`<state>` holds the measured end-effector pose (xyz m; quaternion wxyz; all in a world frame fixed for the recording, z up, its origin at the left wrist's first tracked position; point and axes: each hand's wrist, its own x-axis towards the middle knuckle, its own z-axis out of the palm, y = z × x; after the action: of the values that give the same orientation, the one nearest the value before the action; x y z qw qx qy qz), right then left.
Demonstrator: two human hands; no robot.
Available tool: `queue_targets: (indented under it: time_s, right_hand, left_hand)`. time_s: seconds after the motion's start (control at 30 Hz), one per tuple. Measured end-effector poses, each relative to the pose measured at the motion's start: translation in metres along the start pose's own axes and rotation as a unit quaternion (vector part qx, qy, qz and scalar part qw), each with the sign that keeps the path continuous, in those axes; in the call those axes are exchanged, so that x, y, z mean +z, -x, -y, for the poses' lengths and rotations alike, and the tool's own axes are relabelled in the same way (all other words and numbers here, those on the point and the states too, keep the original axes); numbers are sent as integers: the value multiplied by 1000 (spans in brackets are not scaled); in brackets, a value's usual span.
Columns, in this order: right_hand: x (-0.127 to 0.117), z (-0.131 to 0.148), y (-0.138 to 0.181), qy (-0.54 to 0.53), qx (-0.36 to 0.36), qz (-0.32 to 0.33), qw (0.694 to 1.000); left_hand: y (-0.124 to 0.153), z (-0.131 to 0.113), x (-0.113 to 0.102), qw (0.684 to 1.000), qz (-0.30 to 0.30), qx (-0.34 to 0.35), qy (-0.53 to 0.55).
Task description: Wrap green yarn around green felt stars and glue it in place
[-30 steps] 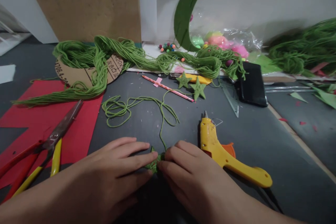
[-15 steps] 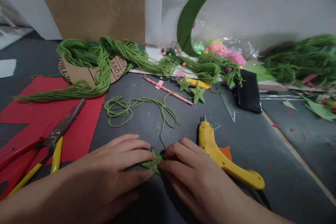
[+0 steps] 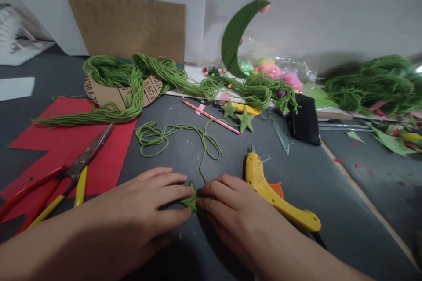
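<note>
A small green yarn-wrapped star [image 3: 191,199] lies on the dark table at the bottom centre, between my two hands. My left hand [image 3: 154,197] grips its left side with thumb and forefinger, the other fingers stretched above it. On the right side of the star, the bent fingers of my right hand [image 3: 227,204] press together and hide part of it. A strand of green yarn [image 3: 201,162] runs from the star up to a loose tangle on the table. Just right of my right hand lies a yellow hot glue gun [image 3: 280,202].
Red-and-yellow-handled scissors [image 3: 79,162] lie on red paper [image 3: 112,158] at left. Behind are green yarn hanks [image 3: 132,83], two finished-looking stars [image 3: 245,120], a striped pencil [image 3: 211,116], a set square [image 3: 281,134] and a black phone-like object [image 3: 305,118]. A green crescent [image 3: 232,44] hangs above.
The view has shifted slightly, so the background sits lower and the glue gun further left. Both hands stay on the star; my right fingers have moved slightly over it, covering more.
</note>
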<state>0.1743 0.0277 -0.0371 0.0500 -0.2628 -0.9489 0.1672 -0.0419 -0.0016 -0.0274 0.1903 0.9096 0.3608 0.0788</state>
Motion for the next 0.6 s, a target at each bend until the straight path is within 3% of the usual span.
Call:
queue_targets:
  time_s: [0.4, 0.6]
  right_hand:
    - [-3, 5, -2, 49, -42, 7, 998]
    - [-15, 11, -4, 45, -38, 18, 998]
  left_hand:
    - [23, 0, 5, 998, 65, 11, -17]
    - [29, -3, 4, 994, 107, 16, -22]
